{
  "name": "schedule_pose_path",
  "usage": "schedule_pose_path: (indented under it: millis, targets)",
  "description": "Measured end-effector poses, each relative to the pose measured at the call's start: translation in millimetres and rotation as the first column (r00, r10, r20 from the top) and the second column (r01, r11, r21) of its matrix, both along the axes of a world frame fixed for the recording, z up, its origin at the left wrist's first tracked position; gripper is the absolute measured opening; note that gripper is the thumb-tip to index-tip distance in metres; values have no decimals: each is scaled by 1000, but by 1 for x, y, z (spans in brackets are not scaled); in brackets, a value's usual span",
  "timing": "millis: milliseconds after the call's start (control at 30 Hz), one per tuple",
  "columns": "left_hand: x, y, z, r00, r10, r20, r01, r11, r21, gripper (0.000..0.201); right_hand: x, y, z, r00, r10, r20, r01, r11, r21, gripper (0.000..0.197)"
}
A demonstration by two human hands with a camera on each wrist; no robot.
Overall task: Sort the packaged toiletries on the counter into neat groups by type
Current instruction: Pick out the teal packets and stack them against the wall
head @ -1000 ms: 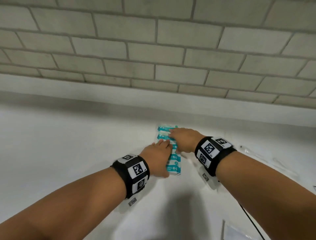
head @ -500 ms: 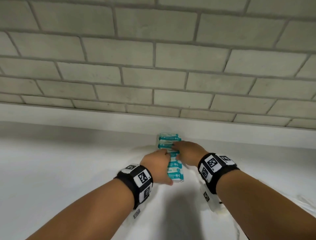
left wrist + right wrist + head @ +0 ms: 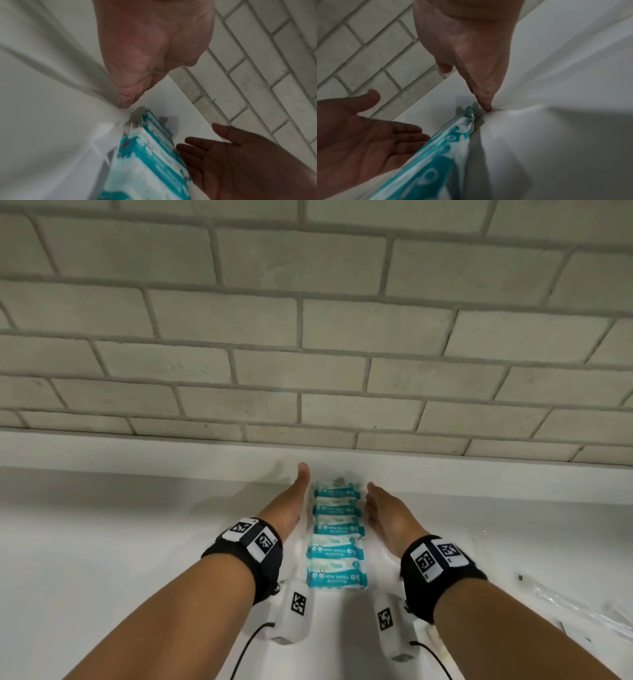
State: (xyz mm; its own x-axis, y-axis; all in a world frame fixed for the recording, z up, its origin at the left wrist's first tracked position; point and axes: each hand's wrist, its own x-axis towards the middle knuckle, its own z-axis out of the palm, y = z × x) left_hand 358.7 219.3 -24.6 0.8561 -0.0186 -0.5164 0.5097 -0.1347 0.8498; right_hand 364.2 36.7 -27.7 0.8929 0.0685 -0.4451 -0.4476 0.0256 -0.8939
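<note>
Several teal-and-white mini wipes packs [image 3: 336, 534] lie in one overlapping row on the white counter [image 3: 102, 542], running from near me back toward the wall. My left hand [image 3: 289, 501] stands on edge along the row's left side with fingers straight. My right hand [image 3: 387, 513] stands the same way along the right side. Both hands flank the packs and hold nothing. In the left wrist view the packs [image 3: 150, 162] lie between my left hand [image 3: 133, 75] and the right hand [image 3: 240, 162]. The right wrist view shows the packs [image 3: 436, 155] edge-on.
A grey brick wall [image 3: 308, 337] rises behind a white ledge [image 3: 137, 453] at the counter's back. Clear plastic-wrapped items [image 3: 575, 607] lie at the far right of the counter. Cables run from the wrist cameras near the bottom edge.
Both hands have lifted off the top of the packs and moved apart to the row's two sides, fingers straightened. The row now shows whole and aligned. The head view has tilted up.
</note>
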Motion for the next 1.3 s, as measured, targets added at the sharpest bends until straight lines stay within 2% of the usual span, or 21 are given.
schedule_pose_path:
  millis: [67, 133, 233, 300, 367, 433, 533, 633, 767, 833, 867, 900, 967, 1067, 1133, 1200, 1267, 1300]
  targets:
    - [8, -6, -7, 999, -4, -36, -1, 989, -145, 130, 0, 10, -5, 1000, 20, -3, -20, 998, 65, 42]
    - [12, -15, -11, 1000, -17, -17, 12, 971, -239, 113, 2, 17, -13, 999, 36, -7, -35, 997, 73, 47]
    - [14, -20, -15, 1000, -4, -16, -1, 959, -284, 102, 0, 16, -18, 999, 53, 11, -54, 992, 115, 50]
    - [2, -16, -5, 1000, -1, -6, 0, 966, -257, 99, -6, 9, -19, 996, 83, 41, -88, 984, 152, 49]
    - [-16, -14, 8, 1000, -14, 19, 18, 974, -227, 76, -13, 1, -21, 996, 67, 65, -77, 982, 171, 45]
    - [-28, -9, 3, 998, -22, 58, 36, 967, -251, 71, -24, -6, -21, 998, 20, 61, -29, 988, 152, 45]
    - [-40, -14, -9, 993, -66, 96, 91, 951, -294, 84, -37, -3, -24, 993, 77, 94, -90, 985, 148, 45]
    - [-31, -20, -16, 998, -48, 49, 62, 932, -356, 83, -43, 5, -18, 986, 153, 65, -161, 975, 153, 51]
    - [-34, -17, -12, 998, -37, 55, 52, 953, -298, 83, -48, -2, -9, 994, 101, 32, -104, 987, 120, 46]
    - [-49, -12, -8, 997, -26, 72, 43, 968, -248, 84, -53, -9, -14, 996, 89, 22, -91, 989, 116, 67]
    - [-54, -10, -10, 995, -16, 98, 38, 974, -223, 83, -57, -13, -19, 991, 129, 19, -130, 988, 86, 77]
    - [-60, -9, -11, 992, -6, 127, 32, 978, -207, 80, -61, -13, -25, 990, 138, 28, -140, 989, 58, 72]
    - [-71, -14, -8, 990, -30, 139, 64, 967, -246, 70, -73, -7, -23, 989, 139, 55, -142, 988, 53, 39]
    - [-76, -22, -4, 992, -12, 126, 50, 952, -302, 68, -78, 2, -18, 983, 166, 76, -173, 981, 93, 39]
    - [-81, -21, -1, 992, -15, 126, 46, 969, -243, 73, -85, 2, -10, 983, 170, 68, -172, 985, 20, 40]
    - [-86, -16, 3, 992, -32, 123, 55, 981, -185, 60, -89, -3, -4, 952, 295, 76, -280, 945, -167, 39]
    - [-89, -11, 6, 973, -170, 154, 176, 984, -25, 38, -94, -1, 12, 870, 487, 83, -403, 797, -449, 51]
    - [-88, -8, 3, 949, -281, 143, 267, 957, 110, 48, -92, 0, 15, 832, 553, 54, -425, 696, -579, 59]
